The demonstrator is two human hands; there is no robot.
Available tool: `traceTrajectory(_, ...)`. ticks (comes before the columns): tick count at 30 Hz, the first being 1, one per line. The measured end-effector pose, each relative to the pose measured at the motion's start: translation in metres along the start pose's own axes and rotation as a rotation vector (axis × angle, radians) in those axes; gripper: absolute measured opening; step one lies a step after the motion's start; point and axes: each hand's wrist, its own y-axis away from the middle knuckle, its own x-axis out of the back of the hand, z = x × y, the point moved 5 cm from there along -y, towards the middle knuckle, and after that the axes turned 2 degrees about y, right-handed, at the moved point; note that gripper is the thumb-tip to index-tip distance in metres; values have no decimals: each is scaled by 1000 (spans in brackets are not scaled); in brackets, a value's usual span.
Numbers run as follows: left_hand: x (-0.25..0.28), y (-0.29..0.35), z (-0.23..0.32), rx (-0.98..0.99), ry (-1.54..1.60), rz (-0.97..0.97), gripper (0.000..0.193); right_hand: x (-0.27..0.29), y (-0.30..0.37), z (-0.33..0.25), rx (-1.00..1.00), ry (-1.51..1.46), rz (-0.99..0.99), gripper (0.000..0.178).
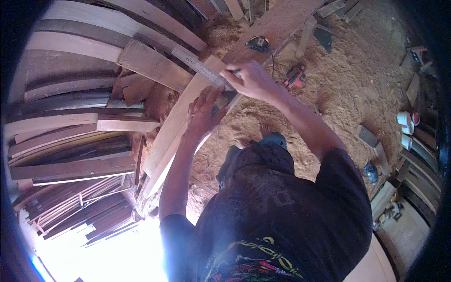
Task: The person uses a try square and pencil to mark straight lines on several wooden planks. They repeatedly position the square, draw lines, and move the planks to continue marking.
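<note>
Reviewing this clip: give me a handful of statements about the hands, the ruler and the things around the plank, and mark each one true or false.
1. The left hand lies flat on the pale plank. True.
2. The right hand is at the metal ruler laid across the plank. True; it seems to pinch a pencil, too small to be sure.
3. The tape measure is in the left hand. False: it sits on the darker board beyond the hands.
4. The floor is bare concrete. False: sawdust covers it.
5. An orange power tool lies in the sawdust to the right of the plank. True.
</note>
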Motion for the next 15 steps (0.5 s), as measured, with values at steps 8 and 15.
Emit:
traceTrajectory(8, 7, 0, 6, -77, 18, 47, 75, -25, 86, 22, -704, -663, 89, 41)
traceTrajectory(15, 12, 1, 2, -116, 80, 29, 71, -121, 95, 2, -698, -937, 133, 46)
